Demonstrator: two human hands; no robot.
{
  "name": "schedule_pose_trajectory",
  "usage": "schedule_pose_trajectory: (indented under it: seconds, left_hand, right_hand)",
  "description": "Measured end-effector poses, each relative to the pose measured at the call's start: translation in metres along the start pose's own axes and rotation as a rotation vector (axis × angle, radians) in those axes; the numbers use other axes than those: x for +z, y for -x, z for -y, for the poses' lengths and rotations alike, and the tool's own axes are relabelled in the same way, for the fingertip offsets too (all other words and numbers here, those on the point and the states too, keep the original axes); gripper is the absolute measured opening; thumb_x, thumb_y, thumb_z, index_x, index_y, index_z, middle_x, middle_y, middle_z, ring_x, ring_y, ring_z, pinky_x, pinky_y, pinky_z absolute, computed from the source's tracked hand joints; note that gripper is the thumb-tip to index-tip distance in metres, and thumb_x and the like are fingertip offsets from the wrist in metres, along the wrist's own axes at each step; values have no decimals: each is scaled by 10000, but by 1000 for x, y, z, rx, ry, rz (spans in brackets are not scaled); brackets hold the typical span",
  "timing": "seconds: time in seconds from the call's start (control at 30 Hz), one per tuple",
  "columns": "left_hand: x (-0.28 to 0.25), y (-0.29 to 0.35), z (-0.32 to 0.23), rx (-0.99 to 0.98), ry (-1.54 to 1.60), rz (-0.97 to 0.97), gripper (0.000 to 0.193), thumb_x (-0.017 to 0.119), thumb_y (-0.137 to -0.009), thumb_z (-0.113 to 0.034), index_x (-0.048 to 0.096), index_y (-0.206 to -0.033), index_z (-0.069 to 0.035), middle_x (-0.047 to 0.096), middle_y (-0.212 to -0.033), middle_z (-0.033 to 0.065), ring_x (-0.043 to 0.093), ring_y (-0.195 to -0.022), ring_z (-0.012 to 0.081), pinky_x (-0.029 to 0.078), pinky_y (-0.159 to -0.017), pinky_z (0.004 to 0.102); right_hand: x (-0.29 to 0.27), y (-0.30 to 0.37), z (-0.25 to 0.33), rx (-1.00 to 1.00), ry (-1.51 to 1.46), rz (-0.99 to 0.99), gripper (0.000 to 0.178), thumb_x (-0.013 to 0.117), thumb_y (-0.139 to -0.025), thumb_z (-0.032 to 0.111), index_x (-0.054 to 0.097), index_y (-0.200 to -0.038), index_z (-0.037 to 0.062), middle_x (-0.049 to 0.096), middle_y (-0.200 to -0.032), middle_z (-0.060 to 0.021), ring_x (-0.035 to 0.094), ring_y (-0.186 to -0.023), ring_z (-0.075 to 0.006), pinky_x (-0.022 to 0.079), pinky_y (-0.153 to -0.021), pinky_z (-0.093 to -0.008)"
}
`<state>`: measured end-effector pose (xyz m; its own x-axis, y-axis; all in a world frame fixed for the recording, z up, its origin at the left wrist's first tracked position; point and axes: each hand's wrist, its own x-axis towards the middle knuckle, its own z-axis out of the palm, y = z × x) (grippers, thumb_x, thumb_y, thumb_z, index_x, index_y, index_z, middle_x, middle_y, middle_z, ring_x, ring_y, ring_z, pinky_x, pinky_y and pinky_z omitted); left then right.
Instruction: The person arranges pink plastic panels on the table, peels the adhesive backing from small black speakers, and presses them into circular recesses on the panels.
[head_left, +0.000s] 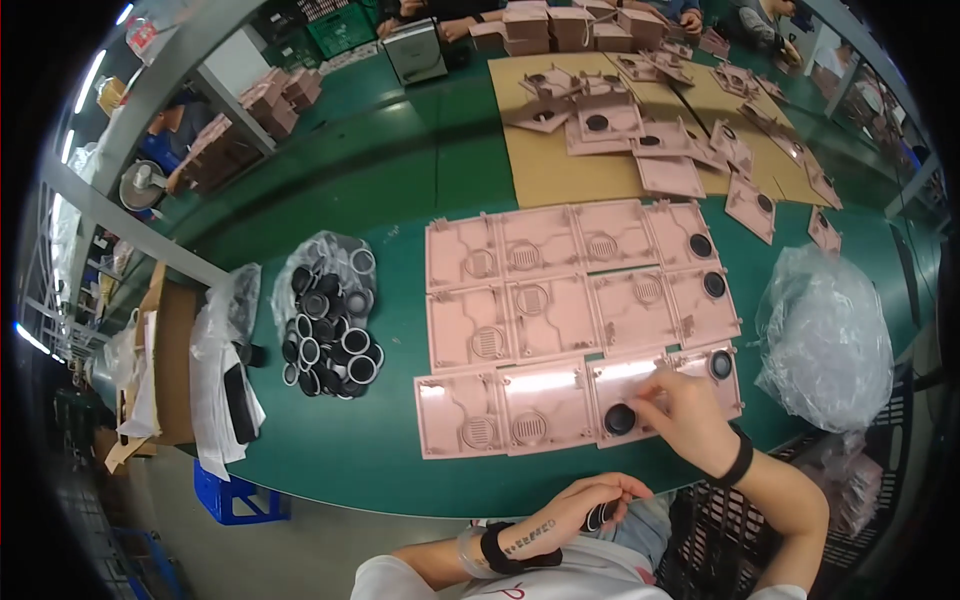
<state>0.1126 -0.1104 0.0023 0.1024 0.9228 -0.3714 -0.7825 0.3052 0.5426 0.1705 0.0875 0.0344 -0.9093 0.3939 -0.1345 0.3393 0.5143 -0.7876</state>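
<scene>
Pink plastic panels [545, 395] lie in three rows on the green table before me, each with a round slotted grille. My right hand [690, 420] is over the nearest row, thumb and fingertips pinched at the edge of a round black speaker [620, 419] on the third panel. Black speakers also sit in the rightmost panels, such as the near-row speaker [720, 364]. Close to my body, below the table edge, my left hand [592, 500] is closed around a few black speakers [600, 515]; its fingers partly cover them.
Left of the panels, loose speakers [330, 340] spill from a clear plastic bag [325, 255]. A crumpled plastic bag [828, 340] lies at the right. Cardboard [570, 175] at the back carries scattered pink panels. An open carton [172, 360] stands far left; other people work across the table.
</scene>
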Motion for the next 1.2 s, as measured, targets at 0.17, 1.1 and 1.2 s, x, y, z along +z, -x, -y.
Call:
schedule_pose_trajectory:
  seconds: [0.17, 1.1, 1.2]
  left_hand:
    - [13, 4, -12, 240, 177, -243, 349, 459, -986, -214, 522, -1215, 42, 524, -905, 32, 484, -789, 108, 404, -720, 237]
    - [41, -31, -71, 439, 12, -370, 361, 497, -974, -156, 493, -1271, 49, 570, -1128, 108, 551, -990, 155, 445, -893, 287]
    - [41, -34, -88, 415, -7, -343, 335, 468, -984, -155, 510, -1246, 50, 579, -1111, 106, 563, -944, 149, 458, -859, 279]
  right_hand:
    - [-20, 25, 39, -47, -162, 32, 169, 734, -794, 123, 619, -843, 10, 627, -689, -41, 532, -528, -78, 415, -493, -216]
    - [-37, 17, 18, -16, -729, 188, 203, 713, -834, 132, 593, -950, 15, 580, -683, 43, 454, -562, -1, 350, -510, -168]
    - [-45, 20, 19, -73, -696, 90, 170, 702, -836, 111, 598, -925, 10, 594, -700, 25, 464, -557, -3, 363, -504, -168]
